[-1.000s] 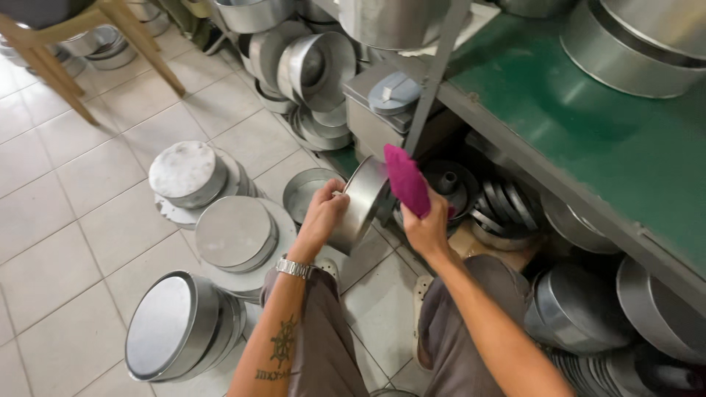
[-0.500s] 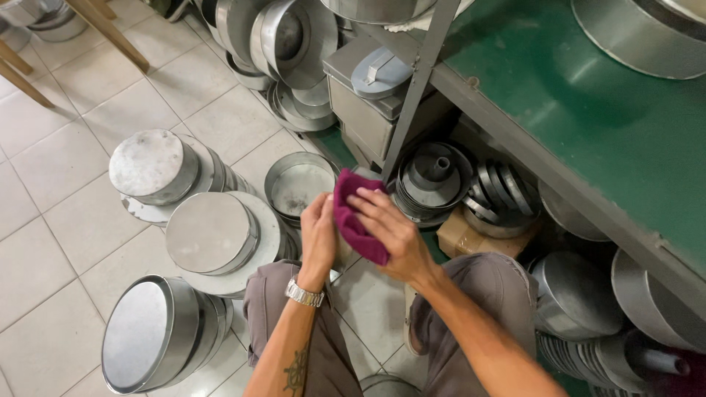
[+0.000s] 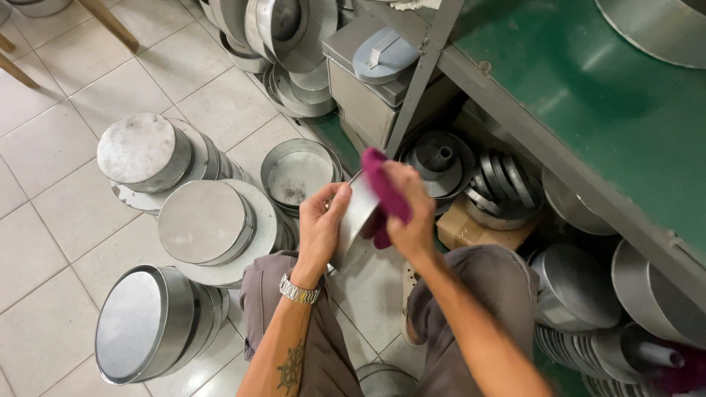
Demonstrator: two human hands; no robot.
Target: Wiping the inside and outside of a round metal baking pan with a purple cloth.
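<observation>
Round metal pan (image 3: 358, 213) held tilted above knees, over tiled floor (image 3: 59, 213). Left hand (image 3: 320, 231) grip pinching rim; right hand (image 3: 408, 213) pressing magenta cloth (image 3: 382, 187) against pan. Likely light, stiff, slick; best held by rim.

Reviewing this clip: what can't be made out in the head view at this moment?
- Metal pan: its inside is hidden by the magenta cloth and the right hand.
- Left hand: the fingers behind the pan are out of sight.
- Large pan on the green shelf: cut off by the top edge.
</observation>
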